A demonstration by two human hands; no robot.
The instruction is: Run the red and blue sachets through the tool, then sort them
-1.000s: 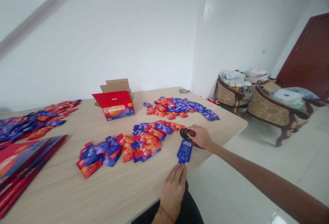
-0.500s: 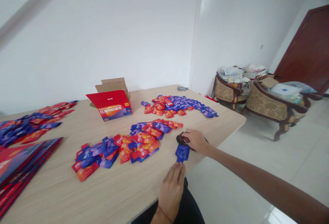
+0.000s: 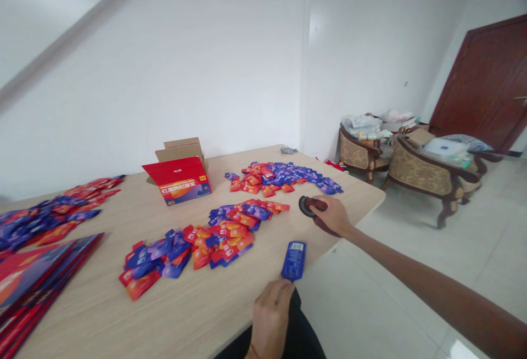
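Note:
A dark, round-headed tool with a reddish-brown handle is held in my right hand, above the table's right part. One blue sachet with a white label patch lies near the front edge. My left hand has its fingers closed on the lower end of that sachet. Red and blue sachets lie in a near pile, a left-centre pile and a back pile.
An open red carton stands at the table's back. Further sachets and flat printed red cartons lie at the left. Patterned armchairs loaded with bags stand beyond the table's right end.
My right hand has lifted the tool off the blue sachet and moved right, uncovering the sachet's upper end. My left hand and the sachet are slightly lower in view, and the camera has shifted.

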